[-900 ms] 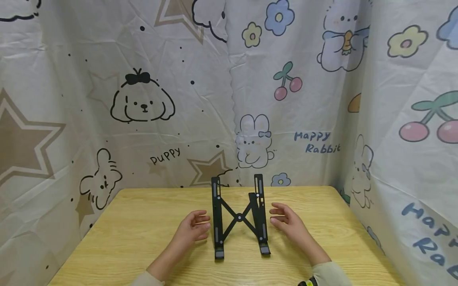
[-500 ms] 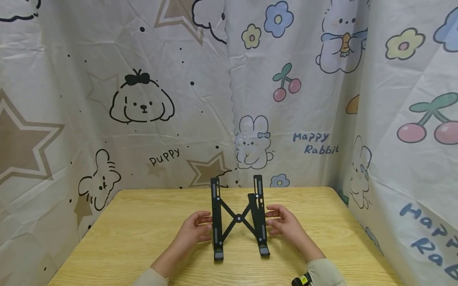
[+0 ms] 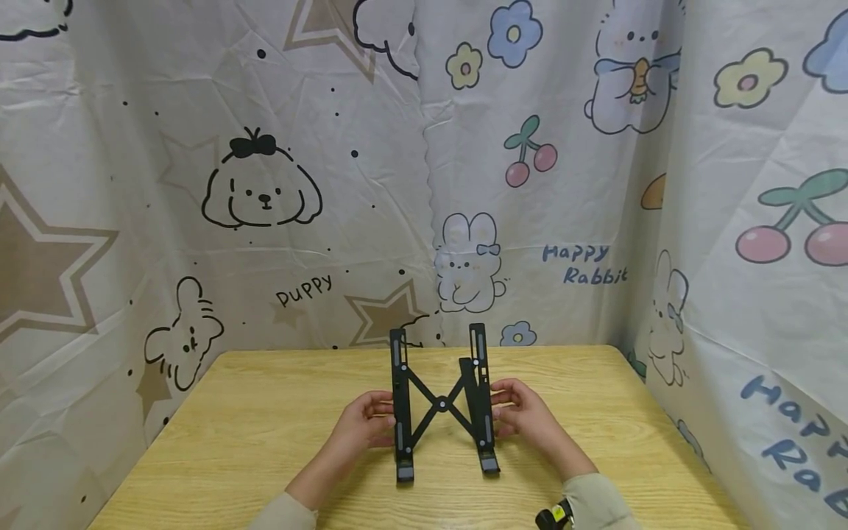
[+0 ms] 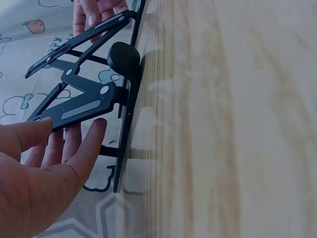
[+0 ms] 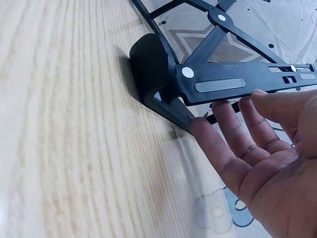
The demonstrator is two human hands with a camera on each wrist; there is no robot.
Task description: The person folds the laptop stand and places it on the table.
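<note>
We've got the stand [image 3: 442, 403] mid-bench [image 3: 265, 427], rails running away from us. It sits between our hands: left hand [image 3: 363, 427] at the left rail, right hand [image 3: 523, 418] at the right, equally near. Fingers [image 5: 223, 144] straight and spread, touching the rails, clamped on nothing.

Light wooden tabletop [image 3: 265, 427], visible grain, rounded far corners. Pale creased cartoon-print sheets [image 3: 199, 184] hang behind its far edge and along the right edge, meeting at the far right corner. Prints: puppy, rabbits, cherries, flowers, tan stars, words "Puppy" and "Happy Rabbit". Even, soft light.
</note>
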